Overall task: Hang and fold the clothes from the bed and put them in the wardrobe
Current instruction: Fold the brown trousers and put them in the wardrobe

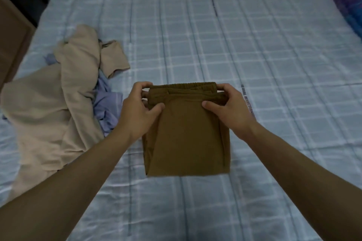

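On bed [195, 25], centre of view: brown folded trousers [186, 139], compact rectangle, elastic waistband at far edge, folded bottom edge toward camera, lying on or just above sheet; cannot tell which. Left hand [140, 111] closed on left end of waistband, thumb on top of fabric, fingers curled over far corner. Right hand [228, 107] closed on right end of waistband, thumb pressing top layer, fingers wrapped round far corner. Both forearms bare, reaching in from bottom corners of frame. Left of trousers, near but apart: loose heap of unfolded clothes, beige garment [58, 107] on top and spread widest, short sleeve sticking out toward centre of bed; lavender garment [106, 103] crumpled beneath and beside it, partly hidden. Sheet pale blue with white check lines, creased lengthwise. Just right of right hand, a strip of dark printed lettering [247, 100] running along sheet; blurred, last word possibly "AFFECTION", rest unreadable. No label or brand visible on trousers. Far right corner: pillow [346, 0] in purple and blue pattern, cut off by frame edge. Far left edge: brown wooden furniture [11, 45], only partly in view, dark floor behind it.
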### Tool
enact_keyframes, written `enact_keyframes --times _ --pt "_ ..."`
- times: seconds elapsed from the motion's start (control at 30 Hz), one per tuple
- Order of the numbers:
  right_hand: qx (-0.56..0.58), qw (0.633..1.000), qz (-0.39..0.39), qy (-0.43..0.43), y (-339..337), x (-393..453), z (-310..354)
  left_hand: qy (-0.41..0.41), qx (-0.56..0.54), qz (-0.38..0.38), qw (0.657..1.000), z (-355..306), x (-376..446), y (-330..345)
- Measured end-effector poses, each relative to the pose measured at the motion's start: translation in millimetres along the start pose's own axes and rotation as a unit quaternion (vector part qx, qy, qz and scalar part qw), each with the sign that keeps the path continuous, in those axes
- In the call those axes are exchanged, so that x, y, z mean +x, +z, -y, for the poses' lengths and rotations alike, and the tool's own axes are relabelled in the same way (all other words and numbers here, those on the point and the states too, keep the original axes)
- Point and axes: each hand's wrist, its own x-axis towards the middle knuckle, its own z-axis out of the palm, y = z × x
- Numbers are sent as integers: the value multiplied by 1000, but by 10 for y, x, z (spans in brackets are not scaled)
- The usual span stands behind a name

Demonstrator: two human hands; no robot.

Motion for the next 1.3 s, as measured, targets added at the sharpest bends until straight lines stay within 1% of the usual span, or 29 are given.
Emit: enact_keyframes --times 0.03,0.07,0.1,0.13,0.17,0.23,0.3,0.4,0.5,0.57,0.73,0.83,0.9,1.0,1.1,1.2,1.3 --pt "-33 999 -7 27 35 55 -45 -3 69 -21 997 54 31 27" --pt "-89 995 -17 41 66 78 -97 9 151 -43 988 101 31 52" --pt "-157 986 -30 35 88 61 -151 44 218 -60 973 131 -8 77" --pt "-222 974 -44 1 112 12 -195 96 259 -64 959 145 -70 107" --pt "-271 959 -53 -58 144 -59 -226 149 291 -53 944 149 -141 151" --pt "-331 927 -29 -171 257 -190 -277 219 368 -19 903 160 -261 279" --pt "-382 898 31 -215 421 -237 -341 230 434 20 871 202 -311 422" --pt "-458 859 107 -202 604 -157 -512 187 486 85 850 385 -190 510" --pt "-507 830 122 -197 622 -43 -784 169 494 117 845 719 -37 494" --pt "-523 819 119 -205 638 20 -946 170 486 130 848 883 9 504" --pt "-514 825 108 -207 677 107 -1046 171 476 126 853 954 66 553" --pt "-518 823 122 -197 641 64 -950 159 491 135 846 852 21 519" --pt "-509 832 128 -180 659 23 -910 139 510 120 840 788 -30 530" --pt "-507 835 124 -173 705 -227 -943 134 515 99 841 705 -285 624" --pt "-518 827 117 -186 660 -539 -1086 138 498 114 848 843 -614 600" --pt "-516 831 106 -179 477 -722 -1201 110 499 119 851 1029 -849 388" --pt "-517 836 99 -153 338 -810 -1206 81 500 111 855 1017 -968 241"
